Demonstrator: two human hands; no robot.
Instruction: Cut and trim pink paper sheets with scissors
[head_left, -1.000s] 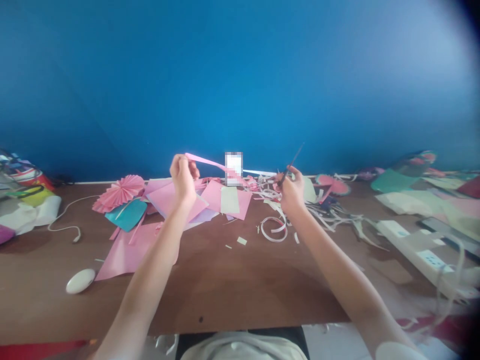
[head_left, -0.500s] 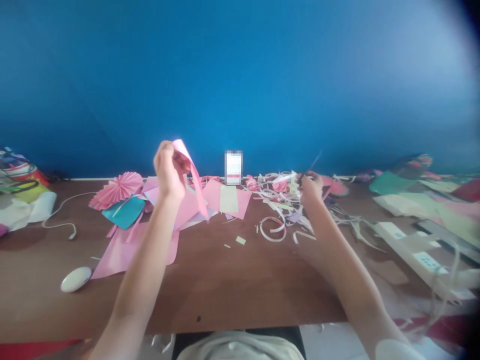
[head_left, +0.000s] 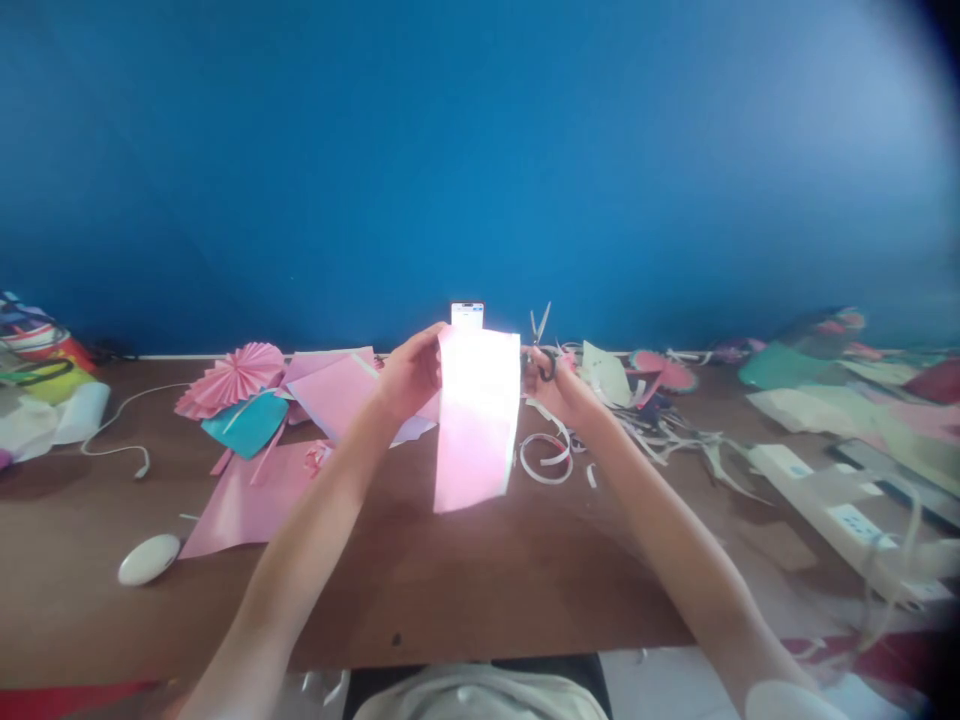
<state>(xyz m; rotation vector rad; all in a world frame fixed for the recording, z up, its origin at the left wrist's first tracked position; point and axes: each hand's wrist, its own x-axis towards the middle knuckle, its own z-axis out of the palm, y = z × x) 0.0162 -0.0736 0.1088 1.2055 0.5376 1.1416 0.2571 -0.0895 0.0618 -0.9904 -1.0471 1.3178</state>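
Observation:
Between my two hands a rectangular sheet of pink paper [head_left: 475, 430] hangs upright, its upper part very bright. My left hand [head_left: 414, 372] pinches the sheet at its upper left edge. On the right, my right hand [head_left: 551, 385] holds dark-handled scissors [head_left: 540, 325], blades pointing up and apart, at the sheet's upper right edge. Whether its fingertips also grip the paper is hard to tell. Behind the sheet stands a phone [head_left: 467, 314] with a lit screen, mostly hidden.
A pink paper fan [head_left: 244, 375], a teal piece [head_left: 247, 424] and pink sheets lie at left, near a white mouse [head_left: 149, 560]. White paper strips [head_left: 546, 460] lie at right, with a power strip [head_left: 847, 520] beyond. A blue wall [head_left: 480, 150] rises behind.
My left hand has moved right with the pink paper, which now faces me flat. My right hand has come left with the scissors to the paper's edge.

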